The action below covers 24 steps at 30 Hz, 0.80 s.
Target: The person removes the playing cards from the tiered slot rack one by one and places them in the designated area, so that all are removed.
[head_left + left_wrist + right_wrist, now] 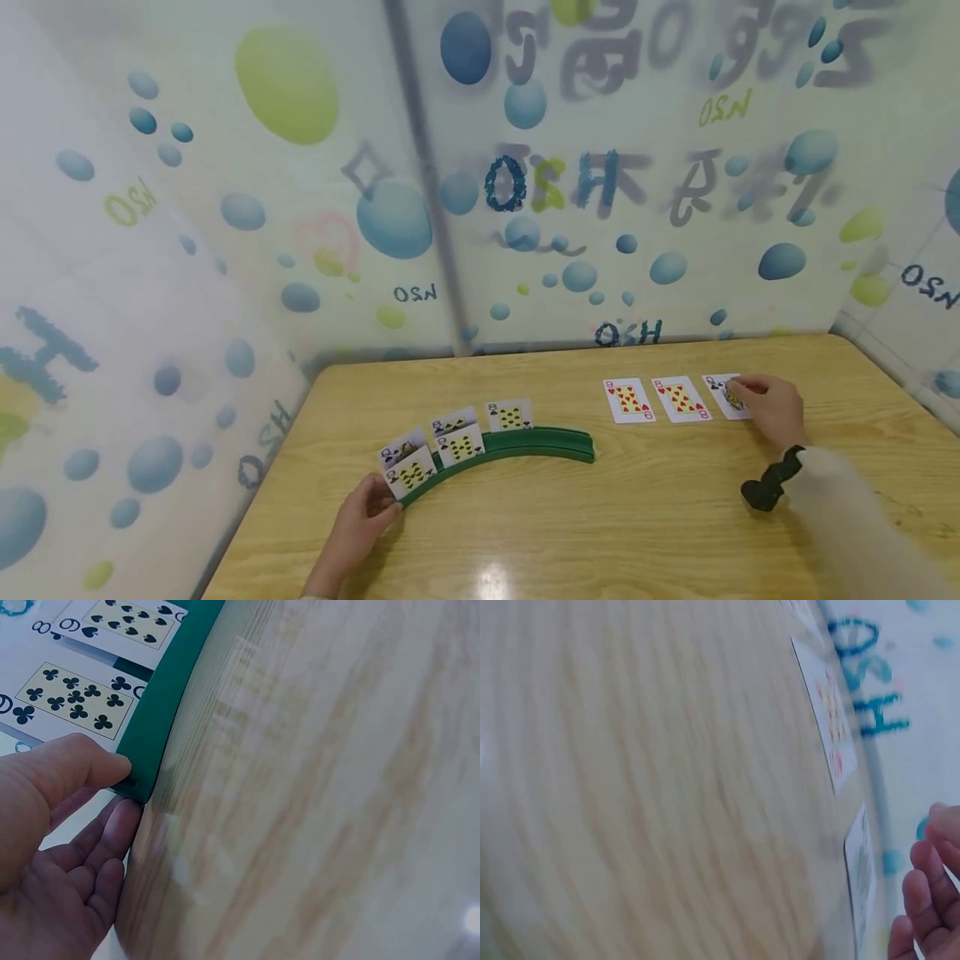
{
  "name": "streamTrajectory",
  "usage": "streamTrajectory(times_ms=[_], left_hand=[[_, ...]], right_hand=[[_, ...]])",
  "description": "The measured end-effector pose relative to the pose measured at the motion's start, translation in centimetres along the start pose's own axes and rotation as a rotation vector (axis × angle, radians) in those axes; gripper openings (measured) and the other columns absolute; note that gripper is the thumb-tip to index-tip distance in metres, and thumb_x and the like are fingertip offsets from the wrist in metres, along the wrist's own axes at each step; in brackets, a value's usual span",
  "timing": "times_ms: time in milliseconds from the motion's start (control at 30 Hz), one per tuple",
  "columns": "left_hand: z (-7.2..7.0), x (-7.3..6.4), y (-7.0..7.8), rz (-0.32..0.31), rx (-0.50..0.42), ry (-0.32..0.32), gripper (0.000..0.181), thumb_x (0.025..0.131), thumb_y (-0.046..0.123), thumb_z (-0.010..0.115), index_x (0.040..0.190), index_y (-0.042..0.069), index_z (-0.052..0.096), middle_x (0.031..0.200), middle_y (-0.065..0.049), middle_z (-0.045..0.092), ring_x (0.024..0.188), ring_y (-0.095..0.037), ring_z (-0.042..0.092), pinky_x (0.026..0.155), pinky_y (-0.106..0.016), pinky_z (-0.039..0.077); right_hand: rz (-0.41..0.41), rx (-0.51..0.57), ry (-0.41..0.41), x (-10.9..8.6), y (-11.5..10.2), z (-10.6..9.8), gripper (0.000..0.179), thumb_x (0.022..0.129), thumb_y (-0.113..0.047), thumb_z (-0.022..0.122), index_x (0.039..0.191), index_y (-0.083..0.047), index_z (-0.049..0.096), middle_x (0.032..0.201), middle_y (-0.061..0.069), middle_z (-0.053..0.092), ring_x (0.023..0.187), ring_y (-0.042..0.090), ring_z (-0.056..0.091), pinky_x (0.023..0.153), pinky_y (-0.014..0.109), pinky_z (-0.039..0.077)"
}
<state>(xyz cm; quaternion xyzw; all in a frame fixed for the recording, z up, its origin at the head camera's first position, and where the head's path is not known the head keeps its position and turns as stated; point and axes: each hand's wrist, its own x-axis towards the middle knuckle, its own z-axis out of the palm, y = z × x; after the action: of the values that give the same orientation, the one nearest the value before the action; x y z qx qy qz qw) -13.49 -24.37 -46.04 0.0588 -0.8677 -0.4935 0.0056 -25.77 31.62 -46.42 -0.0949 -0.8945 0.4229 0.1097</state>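
My left hand [360, 518] grips the near left end of a curved green card holder [540, 442], thumb on top and fingers beneath, as the left wrist view shows. Several black-suit playing cards stand in the holder, among them a nine of clubs [75, 701] by the thumb and a spade card [131, 622] beside it. My right hand [772, 408] is over a black queen card [723, 396] at the right. Its fingers overlap the card's right side in the head view. The right wrist view shows these fingers [922, 896] loosely bent, with nothing between them, and the queen flat on the table.
A nine of hearts [628, 402] and an eight of hearts [681, 400] lie face up in a row left of the queen. The wooden table [570, 533] meets patterned walls [525, 275] at its back and left edges.
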Motion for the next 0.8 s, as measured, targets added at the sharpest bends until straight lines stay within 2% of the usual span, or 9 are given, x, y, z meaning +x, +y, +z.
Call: streamTrajectory(times_ms=[100, 367, 533, 800], left_hand=[[0.0, 0.0, -0.1, -0.004, -0.008, 0.0, 0.025, 0.079, -0.003, 0.064, 0.102, -0.002, 0.053, 0.104, -0.011, 0.058, 0.096, -0.023, 0.055, 0.083, -0.037, 0.047], [0.1, 0.1, -0.2, 0.0, -0.014, 0.001, 0.027, 0.079, -0.004, 0.063, 0.103, -0.003, 0.053, 0.104, -0.011, 0.059, 0.097, -0.024, 0.055, 0.083, -0.037, 0.047], [0.1, 0.1, -0.3, -0.003, -0.016, 0.001, 0.027, 0.079, -0.004, 0.063, 0.104, -0.003, 0.052, 0.104, -0.011, 0.059, 0.097, -0.024, 0.055, 0.083, -0.037, 0.047], [0.1, 0.2, -0.6, 0.004, -0.013, 0.0, 0.027, 0.08, -0.003, 0.064, 0.104, -0.003, 0.053, 0.104, -0.011, 0.059, 0.095, -0.023, 0.056, 0.083, -0.037, 0.047]], right_hand=[[-0.036, 0.002, -0.021, -0.6, -1.3, 0.8, 0.048, 0.093, -0.035, 0.051, 0.113, 0.008, 0.058, 0.106, 0.026, 0.056, 0.089, 0.029, 0.049, 0.064, 0.029, 0.038], [-0.15, 0.003, -0.036, -2.2, -5.2, 3.8, 0.036, 0.091, -0.027, 0.056, 0.109, 0.003, 0.062, 0.097, 0.018, 0.059, 0.081, 0.024, 0.048, 0.062, 0.028, 0.041], [-0.231, 0.054, -0.043, -3.2, -7.8, 5.9, 0.03, 0.089, -0.023, 0.059, 0.105, 0.002, 0.064, 0.095, 0.017, 0.062, 0.083, 0.026, 0.053, 0.067, 0.031, 0.043], [-0.293, 0.176, -0.139, -4.4, -10.9, 9.1, 0.026, 0.088, -0.021, 0.062, 0.104, -0.002, 0.065, 0.093, 0.011, 0.062, 0.083, 0.023, 0.054, 0.067, 0.03, 0.046]])
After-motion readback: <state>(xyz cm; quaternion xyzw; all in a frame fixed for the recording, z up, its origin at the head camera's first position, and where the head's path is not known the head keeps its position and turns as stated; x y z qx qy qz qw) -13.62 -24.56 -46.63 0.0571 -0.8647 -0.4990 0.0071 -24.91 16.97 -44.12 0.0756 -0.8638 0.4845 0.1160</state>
